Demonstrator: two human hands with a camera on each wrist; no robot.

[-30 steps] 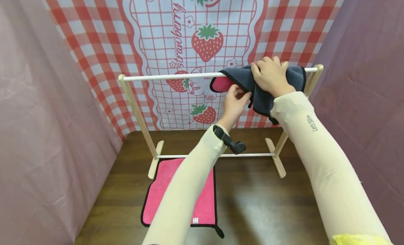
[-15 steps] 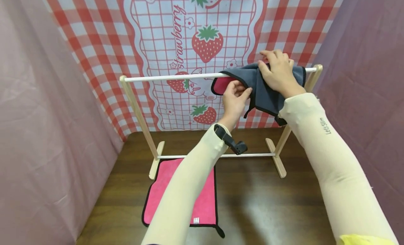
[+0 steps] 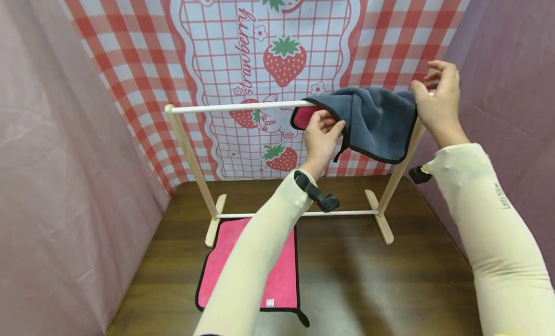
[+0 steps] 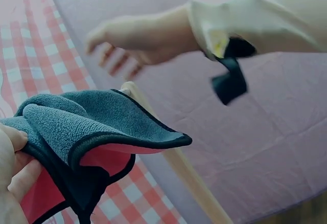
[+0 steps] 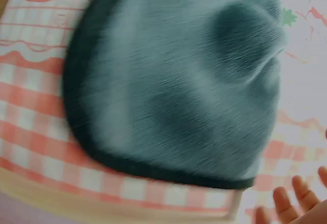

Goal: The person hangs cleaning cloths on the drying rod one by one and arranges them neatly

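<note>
A grey towel [image 3: 381, 122] with black trim and a pink underside hangs over the top bar of a drying rack [image 3: 238, 106], near its right end. My left hand [image 3: 323, 138] pinches the towel's left trimmed edge between thumb and fingers, below the bar. In the left wrist view the cloth is bunched and folded beside those fingers. My right hand [image 3: 440, 105] is raised past the rack's right end with relaxed fingers and holds nothing. The right wrist view shows its fingertips [image 5: 283, 201] beyond the towel's edge.
A pink towel [image 3: 282, 278] with black trim lies flat on the wooden table [image 3: 347, 278], partly hidden by my left forearm. The rack's wooden feet [image 3: 379, 220] stand on the table. A strawberry-print cloth [image 3: 284, 61] hangs behind, with pink curtains [image 3: 65, 158] at the sides.
My right hand has come off the grey towel and moved right, past the rack's end. The towel's right part now hangs lower in front. My left hand stays almost in place.
</note>
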